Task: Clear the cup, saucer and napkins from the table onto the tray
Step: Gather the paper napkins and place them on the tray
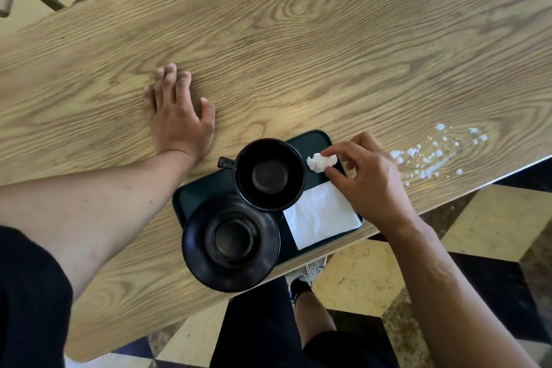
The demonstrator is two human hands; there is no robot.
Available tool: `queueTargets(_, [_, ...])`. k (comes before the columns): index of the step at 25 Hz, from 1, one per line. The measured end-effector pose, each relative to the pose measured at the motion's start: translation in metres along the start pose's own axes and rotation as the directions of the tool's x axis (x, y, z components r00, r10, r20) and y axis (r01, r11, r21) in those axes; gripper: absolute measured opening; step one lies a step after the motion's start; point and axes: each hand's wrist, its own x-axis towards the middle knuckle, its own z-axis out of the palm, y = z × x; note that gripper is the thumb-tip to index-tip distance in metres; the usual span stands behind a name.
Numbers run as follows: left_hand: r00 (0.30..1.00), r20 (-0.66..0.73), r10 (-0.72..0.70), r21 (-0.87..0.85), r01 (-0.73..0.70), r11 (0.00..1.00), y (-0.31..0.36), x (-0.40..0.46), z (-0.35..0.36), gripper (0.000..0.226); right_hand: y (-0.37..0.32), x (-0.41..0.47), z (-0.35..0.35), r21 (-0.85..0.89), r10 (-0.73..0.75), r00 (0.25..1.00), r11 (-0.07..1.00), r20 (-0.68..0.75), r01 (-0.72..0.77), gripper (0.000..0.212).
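White crumpled napkin (321,162) pinched over tray (206,185)
R hand (369,176) thumb + forefinger grip it; L hand (179,116) flat on wood table (298,54), fingers spread.

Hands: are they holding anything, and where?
The right hand pinches the crumpled napkin at its right edge, over the tray. The left hand lies flat on the table, holding nothing.

A wood-grain table (298,48) carries a dark green tray (203,188) at its near edge, part of the tray overhanging. To the tray's right, white spilled droplets (430,158) spot the wood. The left hand (179,116) rests flat, palm down, beside the tray
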Motion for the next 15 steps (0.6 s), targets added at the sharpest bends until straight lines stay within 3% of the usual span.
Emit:
queueTargets(7, [1.000,-0.014,-0.008,-0.009,0.008,1.000,-0.001,-0.001,0.001,0.059,-0.001,-0.005,0.005,0.000,-0.015,0.998,1.000,0.058,0.015,0.028])
queueTargets(15, [1.000,-0.021,-0.005,-0.009,0.005,1.000,0.000,0.000,0.001,0.060,0.004,-0.019,-0.004,0.019,0.001,1.000,1.000,0.007,-0.001,0.038])
